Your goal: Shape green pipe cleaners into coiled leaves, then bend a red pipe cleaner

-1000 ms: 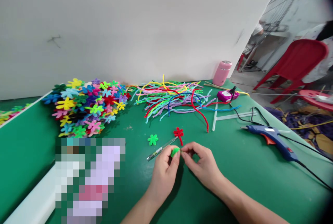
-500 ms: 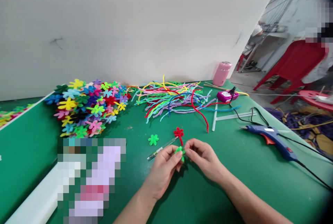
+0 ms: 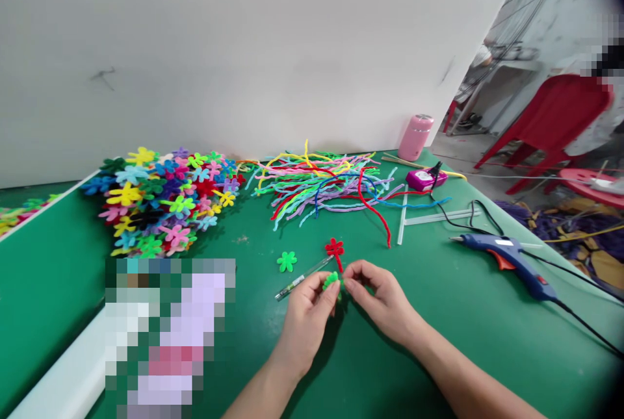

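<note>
Between the thumb and fingers of my left hand [image 3: 309,315] is a green fuzzy pipe cleaner [image 3: 331,279] bent into loops, partly hidden by the thumb. My right hand [image 3: 377,292] is closed in a pinch at its right side, where a bit of green shows by the fingertips. Just beyond my hands lies a red pipe-cleaner flower [image 3: 334,247] with a short stem. A finished-looking green flower [image 3: 286,261] rests to its left. A clear pen [image 3: 297,283] lies slantwise on the table, its near end left of my left hand.
Many-coloured flowers are heaped in a pile [image 3: 156,201] at the left. Loose pipe cleaners [image 3: 322,185] spread along the white board [image 3: 244,68]. A blue glue gun [image 3: 509,260], glue sticks [image 3: 402,217], a magenta box [image 3: 426,179] and a pink bottle [image 3: 416,137] are at the right.
The green pipe cleaner has turned in my left fingers, so its bumpy loops now face up and left. Both hands stay in nearly the same place.
</note>
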Available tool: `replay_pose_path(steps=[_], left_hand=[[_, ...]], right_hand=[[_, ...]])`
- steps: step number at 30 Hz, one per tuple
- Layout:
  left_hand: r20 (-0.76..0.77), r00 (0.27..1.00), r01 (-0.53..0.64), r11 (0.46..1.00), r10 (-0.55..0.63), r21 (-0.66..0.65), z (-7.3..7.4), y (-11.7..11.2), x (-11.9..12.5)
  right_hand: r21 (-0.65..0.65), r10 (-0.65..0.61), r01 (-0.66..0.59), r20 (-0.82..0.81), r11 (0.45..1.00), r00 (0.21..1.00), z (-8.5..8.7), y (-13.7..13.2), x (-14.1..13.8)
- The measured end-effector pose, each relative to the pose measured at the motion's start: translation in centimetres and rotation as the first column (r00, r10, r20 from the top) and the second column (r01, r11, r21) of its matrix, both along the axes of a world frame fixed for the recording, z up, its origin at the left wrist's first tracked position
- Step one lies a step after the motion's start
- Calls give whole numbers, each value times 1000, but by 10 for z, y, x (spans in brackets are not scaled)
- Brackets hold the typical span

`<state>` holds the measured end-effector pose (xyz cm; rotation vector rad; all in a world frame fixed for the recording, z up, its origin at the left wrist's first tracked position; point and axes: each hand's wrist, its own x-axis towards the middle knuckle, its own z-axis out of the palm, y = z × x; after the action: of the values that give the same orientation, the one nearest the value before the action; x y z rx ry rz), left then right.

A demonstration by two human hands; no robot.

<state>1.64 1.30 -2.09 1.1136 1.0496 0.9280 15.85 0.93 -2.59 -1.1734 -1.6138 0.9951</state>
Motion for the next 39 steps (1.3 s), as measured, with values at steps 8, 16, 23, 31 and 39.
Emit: replay_pose_path(steps=[8, 16, 23, 31, 39], left_hand=[[62, 995, 76, 996, -73, -49, -1, 4, -2], [-148, 978, 159, 985, -148, 68, 8, 6, -6], [-312, 937, 232, 950, -160, 209, 15, 9, -10], [-327, 913, 313, 934, -246, 171, 11, 14, -17], [-575, 806, 418, 823, -139, 386, 17, 13, -15]], right_hand=[[262, -42, -8, 185, 965, 982, -2, 2, 5], [267, 11, -123, 386, 956, 923, 6, 1, 9], [213, 59, -159, 410, 964, 910, 11, 2, 12], [250, 87, -205, 415, 946, 906, 12, 3, 14], [112, 134, -183, 348, 977, 928, 16, 1, 11]])
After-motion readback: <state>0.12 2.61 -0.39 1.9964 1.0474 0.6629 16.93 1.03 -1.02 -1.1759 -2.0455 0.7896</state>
